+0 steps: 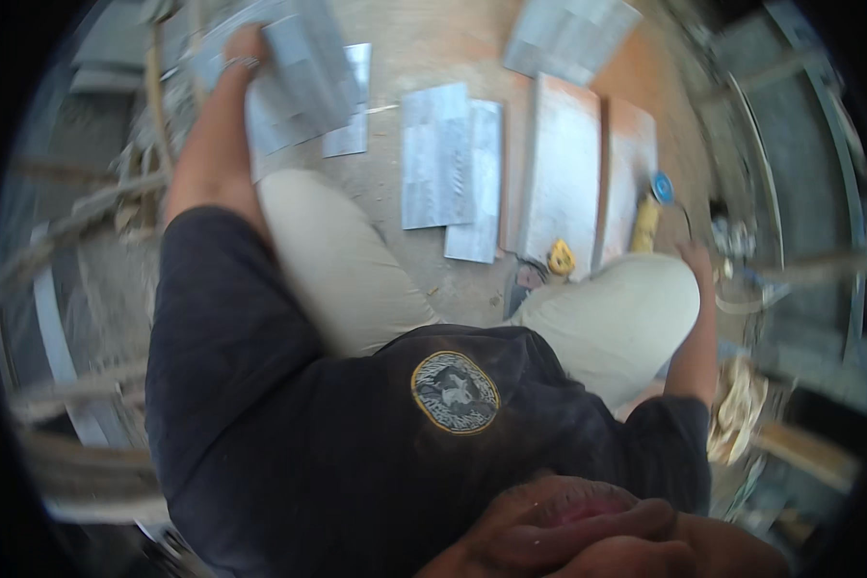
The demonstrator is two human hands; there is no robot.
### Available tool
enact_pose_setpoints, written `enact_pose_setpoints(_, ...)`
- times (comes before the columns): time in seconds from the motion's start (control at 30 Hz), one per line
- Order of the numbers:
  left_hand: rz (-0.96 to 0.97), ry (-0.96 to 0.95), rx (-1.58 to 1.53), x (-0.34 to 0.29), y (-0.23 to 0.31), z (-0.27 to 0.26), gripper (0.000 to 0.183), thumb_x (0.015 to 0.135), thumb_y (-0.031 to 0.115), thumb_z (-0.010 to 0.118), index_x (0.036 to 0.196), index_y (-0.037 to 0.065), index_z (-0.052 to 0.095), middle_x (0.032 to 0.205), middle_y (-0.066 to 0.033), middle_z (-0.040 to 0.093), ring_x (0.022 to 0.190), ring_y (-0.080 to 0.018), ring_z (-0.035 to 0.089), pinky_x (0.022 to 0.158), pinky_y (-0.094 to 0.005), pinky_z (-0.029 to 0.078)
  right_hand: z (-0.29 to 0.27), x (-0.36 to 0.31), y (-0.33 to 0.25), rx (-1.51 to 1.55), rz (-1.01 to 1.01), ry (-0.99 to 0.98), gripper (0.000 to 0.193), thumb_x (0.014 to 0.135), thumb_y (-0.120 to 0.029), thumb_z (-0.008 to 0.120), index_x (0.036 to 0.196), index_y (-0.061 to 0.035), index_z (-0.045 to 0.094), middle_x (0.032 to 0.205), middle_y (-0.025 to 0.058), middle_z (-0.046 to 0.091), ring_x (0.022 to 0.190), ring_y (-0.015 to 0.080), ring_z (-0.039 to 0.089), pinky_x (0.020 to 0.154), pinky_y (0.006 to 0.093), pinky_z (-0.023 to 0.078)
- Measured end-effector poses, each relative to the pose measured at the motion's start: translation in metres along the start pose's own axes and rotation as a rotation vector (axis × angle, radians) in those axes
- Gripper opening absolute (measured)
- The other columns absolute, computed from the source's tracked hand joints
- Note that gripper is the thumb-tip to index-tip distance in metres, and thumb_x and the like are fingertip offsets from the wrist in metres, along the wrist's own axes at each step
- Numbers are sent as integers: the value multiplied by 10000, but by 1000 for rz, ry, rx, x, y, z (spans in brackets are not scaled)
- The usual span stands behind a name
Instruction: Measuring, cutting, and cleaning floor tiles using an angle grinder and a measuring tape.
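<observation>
At the upper left, my left hand (245,44) grips a grey, wood-patterned tile (308,67), which looks raised and slightly blurred. Its fingertips are hard to make out. Beyond my right knee is my right hand (694,254), with its fingers mostly hidden and too small to read. Closest to that hand lies a yellow power tool (644,226) with a blue disc (662,188). A dark cord curves from near the tool toward the hand.
Grey tile pieces (435,159) overlap on the floor ahead. Right of them lie two long, whitish-dusted boards (561,164), with a yellow tape measure (561,257) at their near end. Another patterned tile (568,37) lies farther off. Wooden poles (116,197) clutter the left side.
</observation>
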State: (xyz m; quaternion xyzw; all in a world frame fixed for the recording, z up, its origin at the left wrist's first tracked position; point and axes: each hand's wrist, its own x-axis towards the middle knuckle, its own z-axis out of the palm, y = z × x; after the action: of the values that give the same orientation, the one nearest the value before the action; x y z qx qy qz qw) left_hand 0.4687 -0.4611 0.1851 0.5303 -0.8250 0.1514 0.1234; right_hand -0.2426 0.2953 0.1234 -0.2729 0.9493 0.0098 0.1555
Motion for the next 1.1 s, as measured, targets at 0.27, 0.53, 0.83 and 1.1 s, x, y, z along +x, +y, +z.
enact_pose_setpoints(0.27,27,28,-32,23,30,10,550,818,307,780,1257,15,623,1256,-228,663,1183,-373,636,1006,-484,510,-126,-91,-71,198,-163,-30,614,970,-485,618,1299,33,611,1255,217,675,1174,302,639,1009,393,479)
enact_pose_setpoints(0.53,141,-243,-27,71,137,8,633,869,416,716,1436,185,555,1387,-133,627,1295,-325,587,1061,-476,479,-102,-180,-174,442,-293,-257,555,976,-350,671,1379,11,550,1159,182,690,1056,216,651,907,358,507)
enact_pose_setpoints(0.83,267,-649,-526,11,329,177,686,987,576,465,1334,6,627,1388,-248,597,1315,-411,550,1121,-484,407,-64,-148,-166,24,-58,-343,649,912,-468,702,1352,-1,606,935,197,747,880,276,732,822,389,553)
enact_pose_setpoints(1.1,128,-844,-448,-43,351,198,746,981,661,450,1453,88,530,1537,-177,484,1428,-314,463,1157,-512,358,-29,-112,-119,-135,188,-485,434,870,-389,718,1000,25,708,759,157,716,743,244,709,719,412,545)
